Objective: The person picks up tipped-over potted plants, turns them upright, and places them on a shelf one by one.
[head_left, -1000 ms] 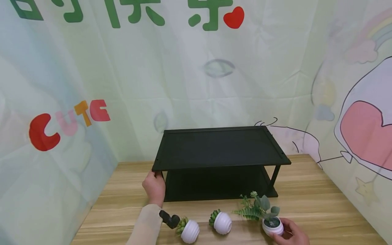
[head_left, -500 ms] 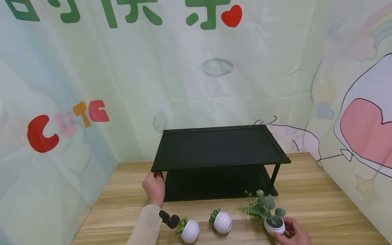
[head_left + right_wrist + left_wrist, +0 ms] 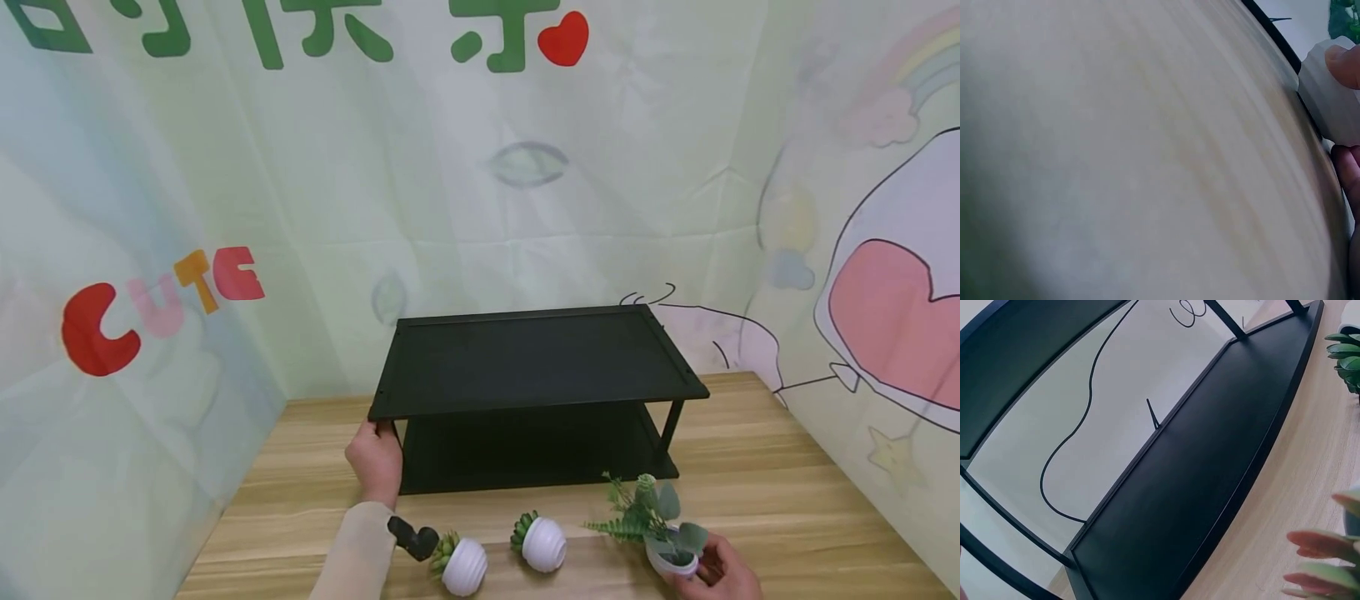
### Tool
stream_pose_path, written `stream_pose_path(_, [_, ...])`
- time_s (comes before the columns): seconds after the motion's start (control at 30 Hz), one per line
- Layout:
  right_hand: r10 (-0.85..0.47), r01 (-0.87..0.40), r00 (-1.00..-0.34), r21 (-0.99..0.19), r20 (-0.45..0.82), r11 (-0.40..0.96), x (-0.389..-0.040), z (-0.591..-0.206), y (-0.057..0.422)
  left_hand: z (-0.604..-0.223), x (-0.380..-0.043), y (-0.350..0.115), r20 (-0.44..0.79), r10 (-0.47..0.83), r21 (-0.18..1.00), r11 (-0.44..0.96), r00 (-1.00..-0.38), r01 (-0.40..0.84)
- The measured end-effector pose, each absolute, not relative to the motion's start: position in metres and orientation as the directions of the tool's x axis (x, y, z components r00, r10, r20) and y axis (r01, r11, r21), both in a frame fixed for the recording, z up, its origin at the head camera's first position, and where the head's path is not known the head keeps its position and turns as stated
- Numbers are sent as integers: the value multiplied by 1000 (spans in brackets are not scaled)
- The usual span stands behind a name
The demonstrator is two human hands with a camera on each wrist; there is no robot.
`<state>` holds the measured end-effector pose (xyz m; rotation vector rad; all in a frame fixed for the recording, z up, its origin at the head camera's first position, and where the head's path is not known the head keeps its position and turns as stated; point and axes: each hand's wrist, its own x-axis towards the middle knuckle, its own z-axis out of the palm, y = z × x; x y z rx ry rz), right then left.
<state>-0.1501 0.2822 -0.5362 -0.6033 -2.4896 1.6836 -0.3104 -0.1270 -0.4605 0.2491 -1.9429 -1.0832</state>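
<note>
A black two-tier shelf [image 3: 536,362] stands on the wooden table. At its front left corner, just under the upper board, my left hand [image 3: 377,462] grips the leg; the fingertips are hidden. My right hand [image 3: 723,571] holds a small white ribbed pot [image 3: 670,562] with an artificial plant [image 3: 648,517] of fern, grey-green round leaves and a pale flower. In the right wrist view the thumb [image 3: 1344,65] presses on the side of the white pot. Two white pots with succulents lie on their sides between the hands, one on the left [image 3: 465,567] and one in the middle [image 3: 543,544].
Light wood-grain table [image 3: 757,467] surrounds the shelf. The lower board [image 3: 525,450] lies in the upper board's shadow. A printed cloth backdrop [image 3: 337,167] hangs close behind and on both sides. The black wrist camera [image 3: 414,537] sits near the left succulent.
The potted plant has moved slightly right in my right hand and tipped, so its leaves now cover much of the pot's mouth. My left hand keeps its grip on the shelf.
</note>
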Motion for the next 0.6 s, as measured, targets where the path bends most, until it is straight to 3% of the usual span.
stream_pose_path(0.6, [330, 315, -919, -903, -215, 290, -153, -537, 284, -459, -309, -126, 601, -537, 762, 608, -592, 223])
